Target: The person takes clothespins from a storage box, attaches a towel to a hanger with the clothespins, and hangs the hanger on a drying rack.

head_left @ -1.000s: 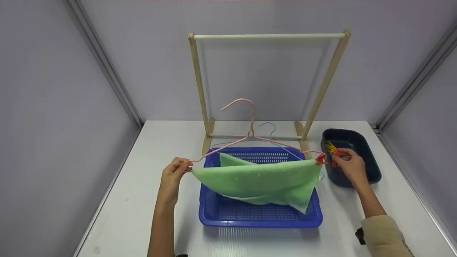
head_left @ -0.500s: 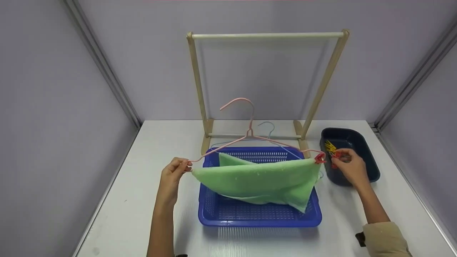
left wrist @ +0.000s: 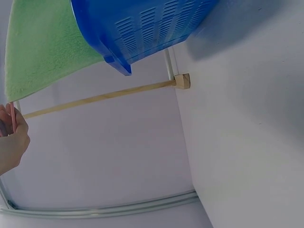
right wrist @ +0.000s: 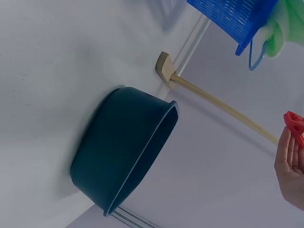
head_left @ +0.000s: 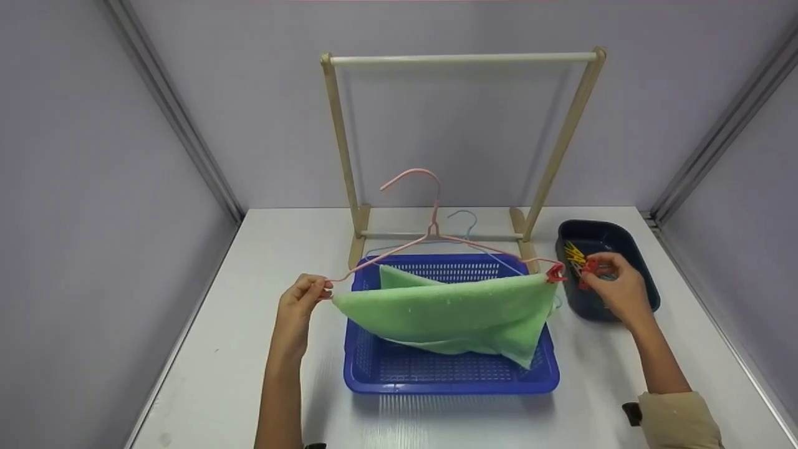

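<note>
In the head view my left hand (head_left: 298, 312) pinches the left end of a pink wire hanger (head_left: 434, 215). A light green towel (head_left: 442, 315) is draped over the hanger's lower bar, and a red clothespin (head_left: 555, 273) clips its right corner to the hanger. Between the thumb and fingers of my right hand (head_left: 625, 293) is another red clothespin (head_left: 588, 268), held over the left side of a dark tub (head_left: 643, 265). The right wrist view shows this red clothespin (right wrist: 294, 124) at the fingertips. Yellow clothespins (head_left: 573, 252) lie in the tub beside my fingers.
Under the towel stands a blue perforated basket (head_left: 452, 388), with more green cloth inside. A blue hanger (head_left: 475, 221) shows behind the pink one. At the back a wooden rack (head_left: 340, 134) carries a white rod (head_left: 461, 59). Grey walls enclose the white table (head_left: 212, 374).
My right hand has shifted slightly right and turned a little over the tub, with the red clothespin in its fingers. My left hand and the towel stay almost where they were.
</note>
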`<state>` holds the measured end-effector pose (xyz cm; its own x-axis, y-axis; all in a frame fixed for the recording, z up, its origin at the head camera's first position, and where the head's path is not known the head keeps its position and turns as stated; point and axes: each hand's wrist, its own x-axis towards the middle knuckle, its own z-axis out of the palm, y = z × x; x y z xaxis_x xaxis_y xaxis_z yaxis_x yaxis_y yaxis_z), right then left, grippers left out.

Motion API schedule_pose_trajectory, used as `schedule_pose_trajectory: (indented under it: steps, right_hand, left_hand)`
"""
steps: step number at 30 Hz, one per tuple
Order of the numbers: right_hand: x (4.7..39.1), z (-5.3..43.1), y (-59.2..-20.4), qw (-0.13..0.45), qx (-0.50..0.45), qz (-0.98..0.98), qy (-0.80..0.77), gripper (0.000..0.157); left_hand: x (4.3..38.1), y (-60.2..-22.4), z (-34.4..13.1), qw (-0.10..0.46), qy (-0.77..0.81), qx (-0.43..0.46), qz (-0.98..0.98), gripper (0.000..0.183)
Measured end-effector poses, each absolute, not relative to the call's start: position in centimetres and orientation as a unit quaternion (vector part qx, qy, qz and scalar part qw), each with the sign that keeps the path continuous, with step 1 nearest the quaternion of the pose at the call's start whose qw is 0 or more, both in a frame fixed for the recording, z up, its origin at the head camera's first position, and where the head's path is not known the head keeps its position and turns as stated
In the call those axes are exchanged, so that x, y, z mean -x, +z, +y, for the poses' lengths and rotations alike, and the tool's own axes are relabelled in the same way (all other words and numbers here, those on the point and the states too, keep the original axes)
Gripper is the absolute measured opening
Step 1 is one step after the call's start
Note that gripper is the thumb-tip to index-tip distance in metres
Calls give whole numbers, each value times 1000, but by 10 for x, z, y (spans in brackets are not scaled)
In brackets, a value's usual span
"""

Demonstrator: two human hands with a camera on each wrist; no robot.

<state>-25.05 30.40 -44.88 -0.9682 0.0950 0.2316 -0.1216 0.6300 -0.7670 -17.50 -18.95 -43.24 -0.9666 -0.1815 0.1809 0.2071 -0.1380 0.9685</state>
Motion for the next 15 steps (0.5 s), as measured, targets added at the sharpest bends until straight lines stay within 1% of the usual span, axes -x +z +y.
schedule_pose_trajectory:
  steps: [8, 15]
  right_hand:
    - [244, 299, -441, 137, -39, -887, 439, 34]
    - [235, 293, -431, 148, -97, -871, 458, 31]
  left_hand:
    - [175, -432, -189, 130, -757, 10, -640, 15]
    - [175, -433, -189, 129, -760, 24, -636, 16]
